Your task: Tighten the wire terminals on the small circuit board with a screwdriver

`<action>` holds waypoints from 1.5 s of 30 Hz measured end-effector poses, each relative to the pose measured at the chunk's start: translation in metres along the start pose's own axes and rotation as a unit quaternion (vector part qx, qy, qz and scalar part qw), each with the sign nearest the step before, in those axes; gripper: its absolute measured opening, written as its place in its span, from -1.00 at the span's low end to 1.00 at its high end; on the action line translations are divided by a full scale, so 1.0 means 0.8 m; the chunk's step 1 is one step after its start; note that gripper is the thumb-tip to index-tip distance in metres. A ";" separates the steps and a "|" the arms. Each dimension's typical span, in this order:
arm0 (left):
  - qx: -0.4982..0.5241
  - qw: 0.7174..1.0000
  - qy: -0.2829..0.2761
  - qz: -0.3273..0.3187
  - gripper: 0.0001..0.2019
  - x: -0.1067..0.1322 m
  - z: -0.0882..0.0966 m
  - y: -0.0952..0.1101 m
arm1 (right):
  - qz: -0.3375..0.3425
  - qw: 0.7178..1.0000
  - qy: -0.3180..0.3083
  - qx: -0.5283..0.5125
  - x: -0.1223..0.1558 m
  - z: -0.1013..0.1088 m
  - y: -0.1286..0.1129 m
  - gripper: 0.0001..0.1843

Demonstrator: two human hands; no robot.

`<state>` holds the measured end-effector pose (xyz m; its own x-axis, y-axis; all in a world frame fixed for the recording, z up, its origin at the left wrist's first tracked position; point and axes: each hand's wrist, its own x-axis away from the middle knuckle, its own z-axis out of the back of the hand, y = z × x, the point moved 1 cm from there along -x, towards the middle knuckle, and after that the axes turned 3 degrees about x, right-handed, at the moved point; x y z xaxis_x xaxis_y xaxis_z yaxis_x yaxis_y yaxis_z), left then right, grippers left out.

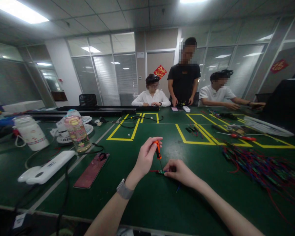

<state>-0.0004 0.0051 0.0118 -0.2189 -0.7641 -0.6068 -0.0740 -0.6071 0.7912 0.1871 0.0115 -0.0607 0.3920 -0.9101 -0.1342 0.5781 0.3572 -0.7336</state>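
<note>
My left hand (147,155), with a watch on its wrist, is closed around an orange and black screwdriver (158,150). The screwdriver points down, its tip at a small green circuit board (160,171) on the table. Between its fingertips my right hand (177,171) pinches the right end of that board. A red wire leaves the board to the left, and a blue wire end shows below my right hand. Whether the tip sits in a screw is too small to tell.
A tangled heap of wired circuit boards (260,167) lies at the right, with a red-handled screwdriver (243,136) behind it. At the left are a pink phone (92,170), a white device (49,167), a clear bottle (77,132) and a white bottle (30,132). Several people are across the table.
</note>
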 end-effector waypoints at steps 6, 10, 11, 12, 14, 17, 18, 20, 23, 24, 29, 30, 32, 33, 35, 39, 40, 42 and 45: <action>-0.062 0.996 0.058 -0.040 -0.83 0.002 -0.002 -0.012 | 0.003 1.000 0.002 0.005 -0.001 -0.001 0.001 -0.92; -0.066 0.996 0.045 -0.034 -0.75 0.003 -0.003 -0.011 | 0.002 1.000 0.002 0.005 0.000 0.000 0.001 -0.91; -0.058 0.997 0.039 -0.031 -0.74 0.003 -0.003 -0.010 | 0.002 1.000 0.002 0.004 0.000 0.000 0.000 -0.91; -0.048 0.998 0.034 -0.028 -0.72 0.004 -0.003 -0.008 | 0.002 1.000 0.002 0.003 0.000 0.000 -0.001 -0.91; -0.034 0.999 0.025 -0.027 -0.72 0.004 -0.003 -0.007 | 0.002 1.000 0.001 0.000 0.000 0.000 -0.001 -0.91; -0.059 0.997 0.039 -0.044 -0.78 0.004 -0.003 -0.008 | 0.002 1.000 -0.001 -0.002 0.000 0.000 0.000 -0.92; -0.073 0.995 0.048 -0.052 -0.81 0.004 -0.003 -0.008 | 0.002 1.000 -0.002 -0.001 0.000 0.000 0.000 -0.92; -0.093 0.992 0.064 -0.063 -0.84 0.003 -0.003 -0.010 | 0.001 1.000 -0.003 0.001 -0.001 0.000 0.001 -0.92; -0.090 0.992 0.060 -0.058 -0.80 0.004 -0.002 -0.011 | -0.004 1.000 -0.004 0.000 0.000 0.001 -0.001 -0.92; -0.080 0.994 0.052 -0.051 -0.78 0.004 -0.002 -0.011 | -0.006 1.000 -0.005 0.000 0.000 0.002 -0.002 -0.92; -0.050 0.998 0.026 -0.037 -0.76 0.005 -0.004 -0.009 | -0.005 1.000 -0.005 0.010 0.000 0.002 -0.004 -0.92; -0.066 0.996 0.033 -0.048 -0.79 0.005 -0.004 -0.009 | -0.005 1.000 -0.004 0.011 0.000 0.001 -0.004 -0.93; -0.100 0.991 0.053 -0.068 -0.84 0.004 -0.004 -0.009 | -0.005 1.000 -0.001 0.008 -0.001 0.000 -0.002 -0.93; -0.111 0.989 0.060 -0.072 -0.84 0.004 -0.004 -0.009 | -0.004 1.000 0.000 0.005 -0.001 0.000 0.000 -0.93; -0.113 0.989 0.063 -0.070 -0.80 0.004 -0.004 -0.010 | -0.002 1.000 -0.001 0.001 -0.002 -0.001 0.002 -0.92; -0.078 0.995 0.040 -0.050 -0.72 0.005 -0.003 -0.010 | 0.002 1.000 -0.002 0.005 -0.002 0.000 0.002 -0.92; -0.081 0.994 0.042 -0.052 -0.74 0.005 -0.003 -0.010 | 0.001 1.000 -0.002 0.005 -0.001 0.001 0.001 -0.92; -0.107 0.990 0.061 -0.066 -0.82 0.005 -0.003 -0.009 | 0.000 1.000 -0.004 0.006 -0.001 0.002 -0.001 -0.91; -0.136 0.984 0.090 -0.076 -0.86 0.006 -0.004 -0.008 | -0.002 1.000 -0.007 0.006 0.000 0.003 -0.004 -0.91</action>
<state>0.0024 0.0047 0.0038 -0.0469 -0.6710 -0.7400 0.1761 -0.7348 0.6551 0.1870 0.0108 -0.0567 0.3996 -0.9085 -0.1218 0.5886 0.3562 -0.7257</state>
